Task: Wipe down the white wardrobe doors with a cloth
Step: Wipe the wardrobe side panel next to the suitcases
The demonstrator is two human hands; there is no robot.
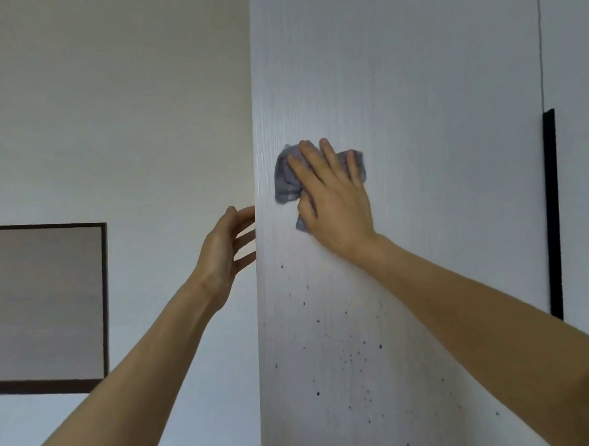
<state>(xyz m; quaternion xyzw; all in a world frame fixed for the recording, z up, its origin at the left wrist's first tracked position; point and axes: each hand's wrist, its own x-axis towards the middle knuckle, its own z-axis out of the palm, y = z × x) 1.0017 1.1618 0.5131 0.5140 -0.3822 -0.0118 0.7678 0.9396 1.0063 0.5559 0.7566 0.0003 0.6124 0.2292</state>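
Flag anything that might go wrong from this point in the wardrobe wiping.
The dark specks sit well below the cloth, so they could be missed or smeared. The right hand presses the bunched cloth with flat fingers, so it may slip out. The left hand reaches behind the door edge; hard pressing might swing it.

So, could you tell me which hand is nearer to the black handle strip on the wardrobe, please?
Right. The right hand presses the blue-grey cloth on the door left of the black handle strip; the left hand holds the door's far left edge.

Grey-blue cloth (285, 179), white wood-grained wardrobe door (415, 80) with dark specks (380, 346), black handle strip (553, 216), dark-framed panel (45, 304)
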